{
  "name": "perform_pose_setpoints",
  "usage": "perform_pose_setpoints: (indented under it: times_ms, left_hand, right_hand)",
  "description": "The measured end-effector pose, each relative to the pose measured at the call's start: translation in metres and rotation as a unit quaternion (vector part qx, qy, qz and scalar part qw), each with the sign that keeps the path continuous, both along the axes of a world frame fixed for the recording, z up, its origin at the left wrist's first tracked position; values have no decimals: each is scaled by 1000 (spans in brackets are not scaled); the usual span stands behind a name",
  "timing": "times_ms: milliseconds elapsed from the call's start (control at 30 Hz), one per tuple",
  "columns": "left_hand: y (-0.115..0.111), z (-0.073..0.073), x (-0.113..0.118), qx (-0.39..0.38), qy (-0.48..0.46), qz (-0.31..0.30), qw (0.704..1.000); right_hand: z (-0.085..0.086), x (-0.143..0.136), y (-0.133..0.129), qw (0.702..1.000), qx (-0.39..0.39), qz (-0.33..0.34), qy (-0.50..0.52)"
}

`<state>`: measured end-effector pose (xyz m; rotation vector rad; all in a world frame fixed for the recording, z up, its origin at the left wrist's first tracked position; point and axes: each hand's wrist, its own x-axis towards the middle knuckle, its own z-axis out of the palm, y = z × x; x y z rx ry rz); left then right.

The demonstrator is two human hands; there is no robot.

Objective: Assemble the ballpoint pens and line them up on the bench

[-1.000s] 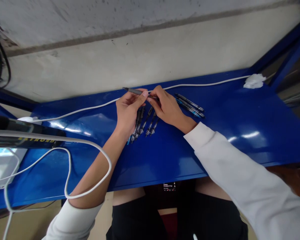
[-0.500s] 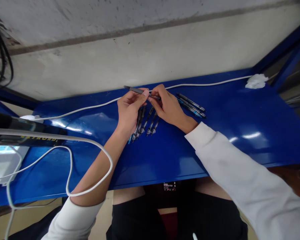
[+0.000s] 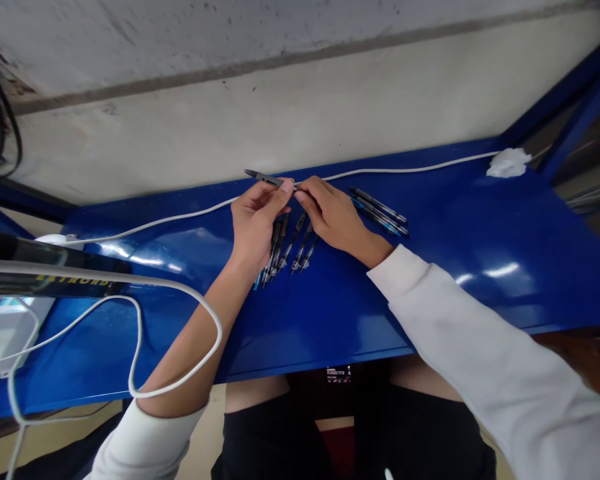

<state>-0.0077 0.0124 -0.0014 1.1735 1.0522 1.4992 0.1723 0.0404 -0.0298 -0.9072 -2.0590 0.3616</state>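
My left hand (image 3: 260, 217) is closed around a pen (image 3: 264, 177) with a dark grey barrel, pinched between thumb and fingers, its dark tip pointing up and left. My right hand (image 3: 333, 210) is closed at the pen's other end, fingertips almost touching those of the left; that end is mostly hidden. Below the hands, several pens (image 3: 297, 247) with clear and dark parts lie in a loose row, partly covered by my left wrist. To the right of my right hand, another group of pens (image 3: 380, 212), one bluish, lies on the blue tabletop (image 3: 330, 313).
A white cable (image 3: 180, 217) crosses the back of the table, and another cable (image 3: 215, 313) loops over my left forearm. A black cylindrical object (image 3: 55, 267) and a white box (image 3: 10, 340) are at left. Crumpled white material (image 3: 509, 163) lies at the far right, near the wall (image 3: 300, 127).
My right fingers have slid a little left toward my left fingertips, covering the pen end that showed before. The pen has tilted or turned slightly. The lying pens stay put.
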Motion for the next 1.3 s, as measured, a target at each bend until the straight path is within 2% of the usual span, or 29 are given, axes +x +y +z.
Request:
perform_pose_setpoints:
  times_ms: [300,533,733,1067,1300]
  left_hand:
    - [0,1,0,1,-4,-6,1000]
    - [1,1,-1,-3,-4,-7,1000]
    - [1,0,-1,5,-7,-7,1000]
    - [1,0,-2,-10,-15,-14,1000]
    - [1,1,-3,-11,-5,-19,1000]
  right_hand:
    - [-2,0,1,999,-26,11,35]
    - [2,1,0,1000,-6,8,0]
    - [1,0,-1,1000,-20,7,16]
    - [4,1,0,1000,18,9,5]
    - [-1,0,-1,999,10,-15,27]
